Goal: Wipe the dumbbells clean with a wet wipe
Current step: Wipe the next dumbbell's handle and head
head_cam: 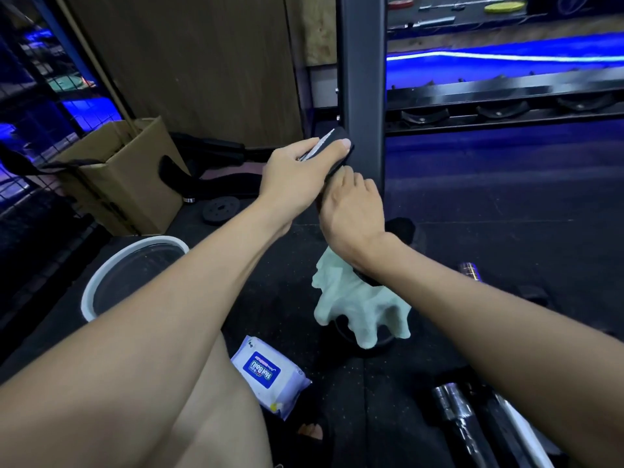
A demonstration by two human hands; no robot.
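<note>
Wiping a dumbbell held between my hands
My left hand (297,170) grips the dumbbell (337,146) end; my right hand (351,211) presses the pale green wipe (358,309) around it just below

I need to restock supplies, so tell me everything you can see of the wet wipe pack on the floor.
The wet wipe pack is a soft, pale plastic pouch with crinkled, sealed ends and a blue label with white lettering on its top face. It lies flat on the dark floor mat, turned at an angle, beside the person's bare leg. It looks fairly full. Neither hand touches it. Whether its flap is open cannot be told.
</note>
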